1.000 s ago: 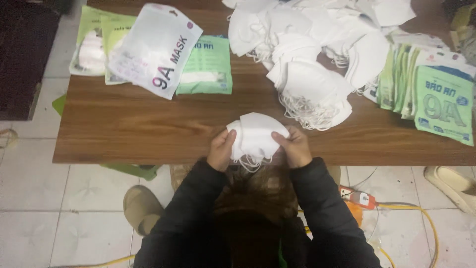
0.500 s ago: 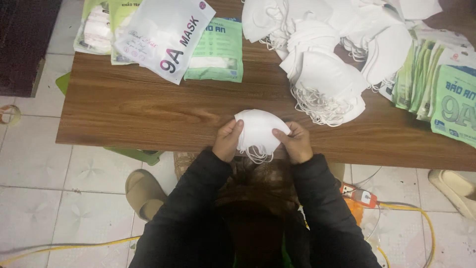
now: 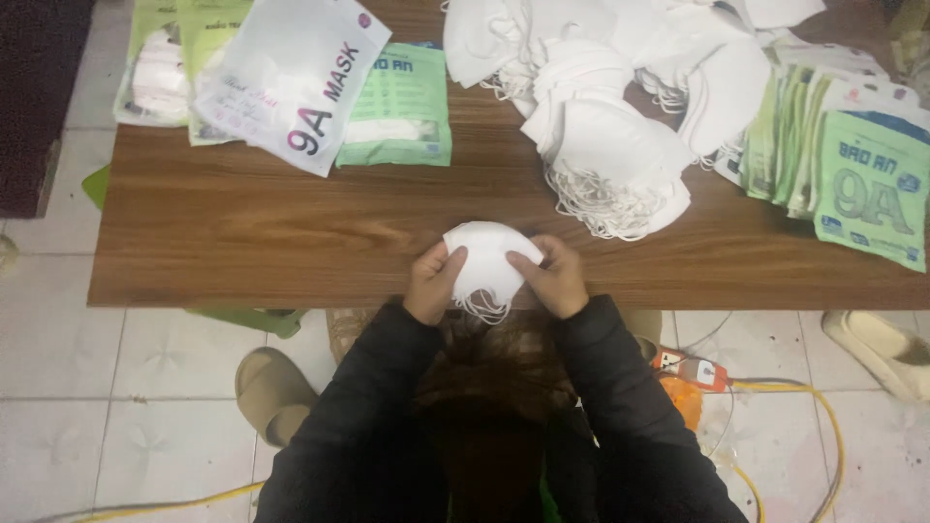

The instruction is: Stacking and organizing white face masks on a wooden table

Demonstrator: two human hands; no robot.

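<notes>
— White and green packets [image 3: 291, 82] lie on the far left of the counter [image 3: 242, 232], yes? What is in them?

— They are flat bags. The top one is white, and under it and beside it I see green ones [image 3: 397, 107]; some have white masks inside. They rest near the back edge of the brown wooden counter.

— And in the middle, what does the person hold?

— A small stack of white masks [image 3: 487, 261], at the front edge of the counter, just in front of the body. The left hand [image 3: 433, 283] grips the stack on its left side, with the thumb on top. The right hand [image 3: 554, 279] grips the right side in the same way. So both hands are closed on this one stack, with the masks between them. The thin ear loops hang below the stack, over the edge.

— What is further to the right?

— Behind the hands there is a big loose pile of white masks [image 3: 610, 145], with many loops tangled at its near side. It is well apart from the held stack. At the far right stands a row of green packets [image 3: 852, 165], leaning one on another.

— And on the floor?

— A beige slipper [image 3: 271, 392] on the pale tiles at the left, a yellow cable [image 3: 823, 436] at the right.
</notes>
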